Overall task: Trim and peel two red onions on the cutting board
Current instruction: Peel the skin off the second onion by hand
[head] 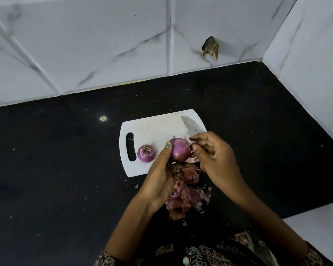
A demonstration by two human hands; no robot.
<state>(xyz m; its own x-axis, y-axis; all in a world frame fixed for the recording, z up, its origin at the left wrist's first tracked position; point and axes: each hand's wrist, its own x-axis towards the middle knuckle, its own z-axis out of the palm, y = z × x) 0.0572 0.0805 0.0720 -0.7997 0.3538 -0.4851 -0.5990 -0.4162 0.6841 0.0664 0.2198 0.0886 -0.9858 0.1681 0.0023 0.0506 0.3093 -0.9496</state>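
Two round red onions are in front of me. One purple-red onion [180,149] is in my left hand [160,175], lifted over the near right part of the white plastic cutting board [154,127]. My left thumb lies along its left side, the nail painted green, and my other left fingers curl under it from below, so the hand grips it firmly. My right hand [215,156] is at the right side of this onion. Its fingers are bent and close together, and the fingertips touch the skin of the onion at the top right; whether they pinch a piece of skin I cannot tell, because the spot is small and partly hidden.

The second red onion [146,153] sits on the board itself, at the near left, just beside the dark oblong handle slot [130,146]. Its cut end, with a brown rough centre, looks up.

A steel knife blade [190,126] lies on the far right part of the board, the tip pointing to the far side; its handle is hidden behind my right hand.

The board lies on a black stone counter [56,169]. Near to me, below my hands, a heap of dry pinkish onion peels [186,196] lies on the counter, touching the near edge of the board. On the far side are white marbled wall tiles [104,45], and one tile has a broken dark hole [210,47].
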